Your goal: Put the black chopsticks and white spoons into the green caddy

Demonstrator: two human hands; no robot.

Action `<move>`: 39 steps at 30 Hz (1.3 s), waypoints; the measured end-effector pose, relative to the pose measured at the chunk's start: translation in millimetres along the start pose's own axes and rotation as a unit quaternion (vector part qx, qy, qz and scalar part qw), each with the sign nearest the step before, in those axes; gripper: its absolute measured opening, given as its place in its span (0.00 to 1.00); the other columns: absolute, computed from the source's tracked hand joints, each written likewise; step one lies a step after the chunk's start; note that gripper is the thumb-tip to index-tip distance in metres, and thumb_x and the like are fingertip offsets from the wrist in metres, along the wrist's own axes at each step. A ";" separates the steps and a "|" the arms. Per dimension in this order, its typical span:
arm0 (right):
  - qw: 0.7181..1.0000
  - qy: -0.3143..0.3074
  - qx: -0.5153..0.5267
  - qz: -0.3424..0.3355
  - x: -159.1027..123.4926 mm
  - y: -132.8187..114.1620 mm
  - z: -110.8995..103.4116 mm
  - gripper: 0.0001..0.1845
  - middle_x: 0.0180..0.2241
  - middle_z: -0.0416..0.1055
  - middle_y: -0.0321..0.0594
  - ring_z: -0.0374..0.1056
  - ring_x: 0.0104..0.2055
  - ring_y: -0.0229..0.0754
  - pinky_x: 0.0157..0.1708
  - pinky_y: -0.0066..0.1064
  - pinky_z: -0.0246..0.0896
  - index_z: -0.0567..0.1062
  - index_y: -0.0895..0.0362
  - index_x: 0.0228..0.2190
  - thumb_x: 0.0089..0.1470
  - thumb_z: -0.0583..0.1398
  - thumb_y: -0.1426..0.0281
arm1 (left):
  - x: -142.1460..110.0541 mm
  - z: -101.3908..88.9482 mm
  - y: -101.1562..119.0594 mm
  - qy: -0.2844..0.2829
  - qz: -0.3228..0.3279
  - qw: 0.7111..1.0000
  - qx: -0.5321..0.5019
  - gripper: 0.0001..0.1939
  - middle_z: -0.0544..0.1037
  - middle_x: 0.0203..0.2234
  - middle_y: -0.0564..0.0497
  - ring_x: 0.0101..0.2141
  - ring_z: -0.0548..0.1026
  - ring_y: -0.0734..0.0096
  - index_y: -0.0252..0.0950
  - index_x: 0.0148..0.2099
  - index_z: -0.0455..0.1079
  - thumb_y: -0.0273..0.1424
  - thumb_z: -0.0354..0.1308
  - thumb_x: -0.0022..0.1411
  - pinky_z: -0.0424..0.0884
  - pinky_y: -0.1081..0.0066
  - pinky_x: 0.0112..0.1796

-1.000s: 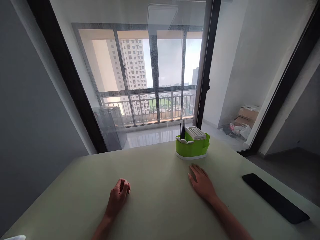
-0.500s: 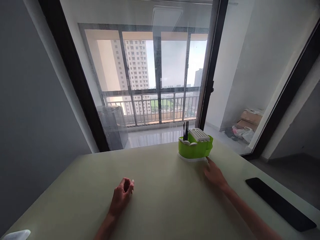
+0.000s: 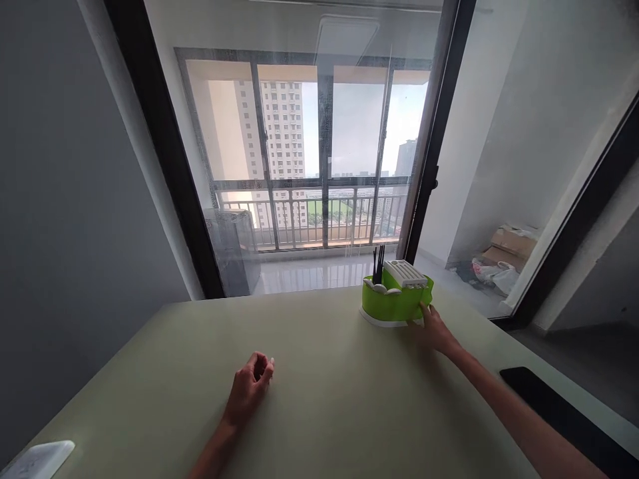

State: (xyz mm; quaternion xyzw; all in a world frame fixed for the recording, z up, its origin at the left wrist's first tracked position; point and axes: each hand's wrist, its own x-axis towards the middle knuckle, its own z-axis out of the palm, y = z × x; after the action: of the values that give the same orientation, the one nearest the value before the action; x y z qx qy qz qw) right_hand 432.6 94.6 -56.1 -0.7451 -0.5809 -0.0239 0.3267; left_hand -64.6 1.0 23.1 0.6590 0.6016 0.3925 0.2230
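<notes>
A bright green holder [image 3: 394, 306] with a white base stands upright near the table's far edge. Thin black sticks [image 3: 378, 266] rise from its left part, and a white slotted rack [image 3: 405, 273] tops its right part. At its lower right end, my right hand [image 3: 439, 331] touches the holder, thumb and fingertips parted; the other fingers are partly hidden. My left hand [image 3: 248, 386] rests on the table well to the left of it, fingers curled into a loose fist around a hollow. A pale spot shows at its thumb tip, and no object is visible inside.
The pale table [image 3: 319, 399] meets a dark-framed glass door [image 3: 164, 146] at the back. A long black mat [image 3: 564, 416] lies on the right side. At the lower left corner sits a white object [image 3: 47, 459], partly cut off. Behind the glass, cardboard boxes [image 3: 512, 246] are piled.
My right hand has gone from a pointing finger at the holder's lower front to parted fingers at its right end. The view has shifted slightly; my left hand keeps its curled shape.
</notes>
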 end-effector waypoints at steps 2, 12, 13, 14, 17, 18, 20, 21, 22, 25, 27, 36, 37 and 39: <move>0.999 -0.034 0.006 0.001 -5.9 -4.2 1.0 0.43 0.64 0.59 0.68 0.65 0.61 0.63 0.52 0.42 0.66 0.60 0.67 0.65 0.55 0.60 0.56 | -0.5 -0.4 1.1 -0.002 0.003 1.000 0.000 0.20 0.66 0.19 0.58 0.22 0.66 0.71 0.42 0.27 0.60 0.50 0.56 0.59 0.64 0.73 0.27; 0.993 -0.105 0.039 -0.023 -71.3 -73.3 -1.8 0.43 0.70 0.47 0.61 0.61 0.65 0.66 0.47 0.43 0.69 0.52 0.51 0.70 0.59 0.58 0.54 | 1.4 -0.4 -2.3 0.000 -0.008 1.000 0.011 0.21 0.65 0.18 0.59 0.22 0.67 0.70 0.41 0.27 0.61 0.53 0.55 0.58 0.63 0.72 0.27; 0.992 -0.113 0.048 -0.028 -77.2 -81.8 -3.4 0.44 0.70 0.46 0.59 0.57 0.67 0.66 0.49 0.45 0.68 0.52 0.50 0.70 0.58 0.58 0.53 | 1.0 -0.5 -2.4 0.003 -0.008 1.000 0.015 0.22 0.65 0.18 0.59 0.22 0.67 0.70 0.41 0.27 0.61 0.54 0.55 0.59 0.64 0.72 0.27; 0.991 -0.118 0.058 -0.036 -83.1 -89.7 -5.4 0.44 0.71 0.45 0.57 0.51 0.70 0.66 0.52 0.45 0.67 0.52 0.49 0.70 0.57 0.59 0.53 | 0.7 -0.7 -2.7 0.005 -0.010 1.000 0.017 0.22 0.66 0.18 0.58 0.23 0.67 0.69 0.41 0.27 0.61 0.54 0.54 0.59 0.64 0.72 0.28; 0.986 -0.127 0.084 -0.059 -100.6 -109.5 -11.5 0.43 0.72 0.39 0.54 0.36 0.74 0.64 0.59 0.48 0.61 0.53 0.48 0.70 0.57 0.60 0.57 | 1.9 -1.6 -5.3 0.004 -0.022 1.000 0.005 0.23 0.68 0.19 0.57 0.23 0.69 0.69 0.41 0.28 0.61 0.55 0.53 0.60 0.66 0.71 0.29; 0.985 -0.131 0.093 -0.062 -106.2 -114.9 -13.2 0.43 0.72 0.36 0.53 0.35 0.74 0.65 0.60 0.49 0.60 0.54 0.48 0.69 0.57 0.61 0.57 | 3.7 -2.2 -6.5 0.002 -0.026 1.000 -0.007 0.23 0.68 0.19 0.57 0.23 0.69 0.69 0.41 0.28 0.62 0.55 0.52 0.60 0.66 0.71 0.29; 0.981 -0.142 0.114 -0.063 -116.4 -124.4 -15.9 0.43 0.73 0.32 0.52 0.37 0.74 0.66 0.60 0.51 0.61 0.54 0.45 0.69 0.57 0.62 0.57 | 10.2 -4.4 -7.6 -0.004 -0.030 0.999 -0.039 0.24 0.69 0.20 0.56 0.24 0.69 0.69 0.40 0.28 0.62 0.56 0.52 0.61 0.67 0.71 0.29; 0.979 -0.147 0.127 -0.062 -120.7 -128.6 -17.0 0.43 0.73 0.30 0.51 0.38 0.74 0.66 0.60 0.51 0.61 0.54 0.44 0.69 0.56 0.62 0.58 | 15.1 -6.1 -6.7 -0.008 -0.029 0.998 -0.056 0.24 0.70 0.21 0.56 0.24 0.69 0.69 0.40 0.28 0.63 0.56 0.53 0.61 0.67 0.71 0.29; 0.976 -0.152 0.140 -0.063 -124.5 -132.6 -18.0 0.44 0.73 0.29 0.50 0.38 0.73 0.66 0.59 0.51 0.62 0.53 0.43 0.69 0.56 0.63 0.59 | 21.0 -8.1 -4.3 -0.010 -0.025 0.997 -0.071 0.24 0.71 0.21 0.56 0.24 0.70 0.69 0.40 0.29 0.63 0.56 0.53 0.61 0.68 0.71 0.29; 0.969 -0.166 0.173 -0.065 -133.0 -143.5 -21.2 0.44 0.73 0.26 0.48 0.40 0.73 0.66 0.58 0.50 0.64 0.52 0.40 0.69 0.56 0.63 0.62 | 43.9 -15.3 14.8 0.011 -0.002 0.995 -0.097 0.24 0.73 0.23 0.54 0.25 0.71 0.69 0.39 0.30 0.64 0.56 0.55 0.60 0.69 0.70 0.29; 0.967 -0.160 0.184 -0.076 -137.7 -149.3 -22.8 0.43 0.74 0.28 0.48 0.38 0.74 0.65 0.59 0.51 0.63 0.53 0.42 0.68 0.56 0.62 0.64 | 61.8 -19.3 36.1 0.036 0.026 0.994 -0.097 0.24 0.75 0.25 0.52 0.27 0.73 0.68 0.39 0.32 0.64 0.56 0.55 0.60 0.71 0.70 0.30; 0.943 -0.071 0.292 -0.147 -155.4 -151.8 -15.3 0.42 0.72 0.46 0.41 0.37 0.75 0.58 0.60 0.56 0.64 0.52 0.39 0.69 0.58 0.57 0.71 | 141.7 -3.9 128.4 -0.040 0.081 0.994 -0.055 0.35 0.76 0.55 0.38 0.56 0.74 0.54 0.37 0.53 0.67 0.57 0.64 0.54 0.69 0.59 0.56; 0.939 -0.059 0.307 -0.142 -154.9 -151.7 -15.8 0.41 0.71 0.47 0.41 0.40 0.74 0.58 0.60 0.55 0.64 0.52 0.39 0.69 0.58 0.57 0.71 | 150.1 0.9 132.3 -0.060 0.067 0.995 -0.053 0.38 0.76 0.55 0.36 0.57 0.74 0.52 0.36 0.55 0.66 0.57 0.66 0.52 0.69 0.58 0.56; 0.934 -0.030 0.332 -0.126 -152.9 -152.1 -17.4 0.40 0.69 0.49 0.43 0.46 0.72 0.56 0.61 0.54 0.63 0.51 0.41 0.69 0.59 0.57 0.70 | 165.0 10.9 135.7 -0.101 0.031 0.993 -0.058 0.43 0.78 0.52 0.33 0.53 0.76 0.49 0.34 0.56 0.66 0.57 0.70 0.47 0.73 0.57 0.52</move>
State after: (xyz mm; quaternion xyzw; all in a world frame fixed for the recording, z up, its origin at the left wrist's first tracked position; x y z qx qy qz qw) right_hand 255.0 -27.4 -36.1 -0.5153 -0.6541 0.1522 0.5324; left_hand 22.5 138.7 161.7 0.6997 0.5310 0.3651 0.3085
